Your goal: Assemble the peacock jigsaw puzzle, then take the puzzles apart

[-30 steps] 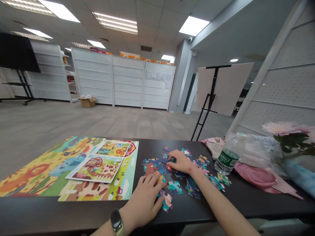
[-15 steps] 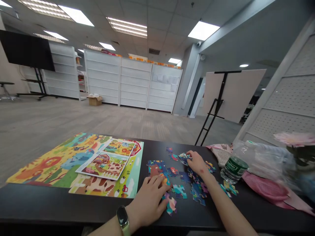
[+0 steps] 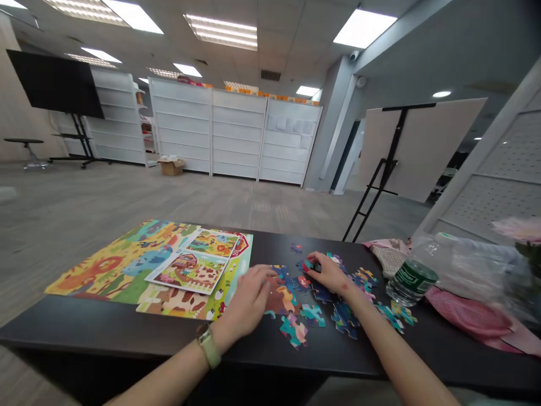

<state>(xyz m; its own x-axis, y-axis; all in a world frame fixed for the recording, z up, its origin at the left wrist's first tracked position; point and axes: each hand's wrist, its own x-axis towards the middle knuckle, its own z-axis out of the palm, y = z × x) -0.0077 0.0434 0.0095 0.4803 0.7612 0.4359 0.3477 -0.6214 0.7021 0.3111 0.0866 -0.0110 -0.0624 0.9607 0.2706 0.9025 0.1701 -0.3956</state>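
Dark-blue and teal jigsaw pieces lie on the black table in front of me. My left hand (image 3: 250, 294), wearing a watch with a pale green strap (image 3: 209, 347), has its fingers stretched out at the left edge of a joined puzzle section (image 3: 282, 298) with a brown figure. Just behind the loose pieces, my right hand (image 3: 328, 274) has its fingers closed on a teal-and-red puzzle piece (image 3: 306, 264), partly covered by the fingertips. A teal-and-pink piece (image 3: 293, 331) and a teal piece (image 3: 313, 315) lie nearer to me. More dark-blue pieces (image 3: 344, 320) are under and beside my right forearm.
On the left lie finished animal puzzles (image 3: 110, 270) with a printed picture sheet (image 3: 192, 270) on top. At right stand a water bottle (image 3: 412, 279), a pink bag (image 3: 469, 313) and clear plastic wrap (image 3: 482, 276). An easel board (image 3: 422, 149) stands behind the table.
My left hand has drawn back left, uncovering more of the joined section. My right hand has shifted left to the teal-and-red piece. The camera view has moved slightly.
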